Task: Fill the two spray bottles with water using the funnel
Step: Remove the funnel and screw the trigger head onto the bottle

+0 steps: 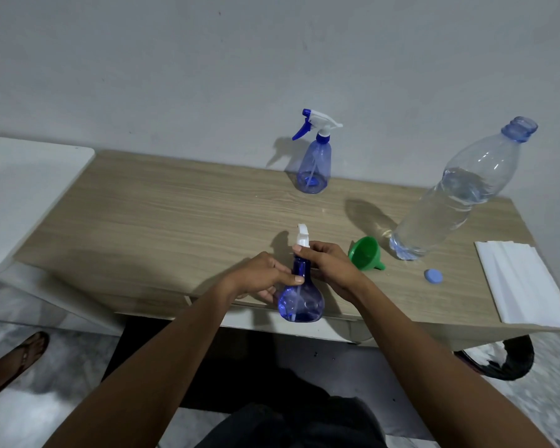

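Setting: wooden table (175, 215) against a pale wall.
Near bottle: blue spray bottle (300, 302) stands upright at the near edge, long axis vertical.
Left hand (262, 279): clasped around its neck.
Right hand (330, 270): fingers closed on the white spray head (303, 236), likely twisting it.
Funnel (366, 253): lies tipped just right of the right hand, the nearer one.
Water bottle (459, 195): uncapped, further right; cap (433, 275) beside it.
Second spray bottle (314, 160): far side, capped, seemingly empty.
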### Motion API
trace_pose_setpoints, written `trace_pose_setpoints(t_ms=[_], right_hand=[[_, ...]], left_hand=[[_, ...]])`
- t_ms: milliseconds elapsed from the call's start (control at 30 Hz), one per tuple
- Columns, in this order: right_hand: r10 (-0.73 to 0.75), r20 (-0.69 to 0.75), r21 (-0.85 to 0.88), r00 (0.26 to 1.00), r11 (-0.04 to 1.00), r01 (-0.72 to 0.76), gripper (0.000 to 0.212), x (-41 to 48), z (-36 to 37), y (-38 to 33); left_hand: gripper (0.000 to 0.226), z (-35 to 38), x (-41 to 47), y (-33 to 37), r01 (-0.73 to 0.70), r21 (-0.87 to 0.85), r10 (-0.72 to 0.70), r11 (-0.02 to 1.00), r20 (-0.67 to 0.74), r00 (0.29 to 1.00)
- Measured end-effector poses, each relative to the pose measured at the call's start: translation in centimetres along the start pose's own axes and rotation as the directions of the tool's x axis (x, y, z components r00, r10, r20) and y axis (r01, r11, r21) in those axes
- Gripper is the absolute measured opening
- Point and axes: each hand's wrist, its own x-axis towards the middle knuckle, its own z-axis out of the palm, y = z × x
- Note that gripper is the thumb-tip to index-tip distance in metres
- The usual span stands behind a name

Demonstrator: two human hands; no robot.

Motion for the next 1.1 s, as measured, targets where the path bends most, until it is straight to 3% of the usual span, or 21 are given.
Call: trace_pose_setpoints(t_ms=[167, 300, 500, 667, 1100], right_hand=[[-0.007, 0.016, -0.003, 1.000, 1.000, 0.007, 0.044, 0.0, 0.0, -0.2], [-0.013, 0.001, -0.019, 1.000, 1.000, 0.013, 0.061, 0.0, -0.1, -0.4], [-0.014, -0.020, 0.003, 1.000, 1.000, 0.014, 0.046, -0.2, -0.5, -0.5], [-0.033, -0.032, -0.003, 0.999, 0.999, 0.033, 0.022, -0.4, -0.6, -0.6], [-0.011, -0.003, 0.007, 1.000, 1.000, 0.011, 0.029, -0.5, -0.8, -0.9]], left_hand=[[0.029, -0.2, 0.2, 0.0, -0.008, 0.015, 0.009, 1.000, -0.006, 1.000], [0.031, -0.2, 0.3, 0.2, -0.013, -0.003, 0.013, 1.000, 0.007, 1.000], [0.032, 0.1, 0.1, 0.7, -0.004, -0.013, 0.005, 1.000, 0.017, 1.000], [0.028, 0.2, 0.1, 0.7, -0.001, -0.021, 0.002, 1.000, 0.029, 1.000], [0.029, 0.2, -0.2, 1.1, -0.016, 0.038, 0.015, 0.999, 0.012, 1.000]])
